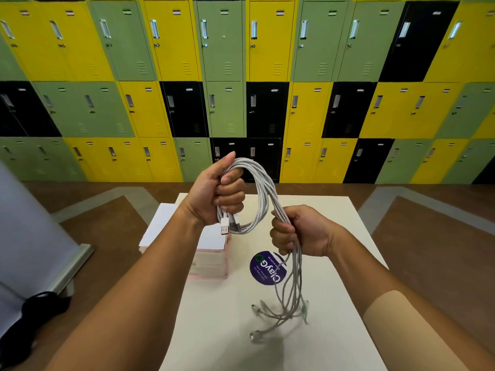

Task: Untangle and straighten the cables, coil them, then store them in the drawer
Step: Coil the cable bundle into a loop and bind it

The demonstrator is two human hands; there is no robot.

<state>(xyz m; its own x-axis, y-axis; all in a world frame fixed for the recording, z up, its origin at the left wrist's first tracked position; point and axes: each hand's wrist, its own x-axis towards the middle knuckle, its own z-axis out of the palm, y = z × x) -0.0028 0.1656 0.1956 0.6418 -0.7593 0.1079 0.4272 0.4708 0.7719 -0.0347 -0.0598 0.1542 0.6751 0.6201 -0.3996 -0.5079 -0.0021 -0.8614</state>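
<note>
So the bundle of white braided charging cables (pixel 263 183) is up in the air over the middle of the white table (pixel 334 236), held by both hands and not touching the surface at all. The left hand (pixel 217 194) has its fingers curled tight round one side of a loop, thumb pointing up, with a couple of white USB plugs (pixel 224 226) poking out just under the fist. The right hand (pixel 297 231) sits lower and nearer, fist wrapped round the same strands where they come down off the loop. Below that fist the loose cable ends (pixel 281 314) hang toward the near part of the table, fanned out and pretty blurry, so I can't tell the connector types. On the table under the hands there's a round dark blue sticker with white lettering (pixel 263 269). Just beside it, at the left edge, is a small pink plastic drawer unit with a white top (pixel 211 261), and I can't tell if it's open. Behind the far edge stands a wall of yellow, green and black metal lockers (pixel 267 76). A black fabric thing (pixel 32 317) lies on the brown floor off to the left.
</note>
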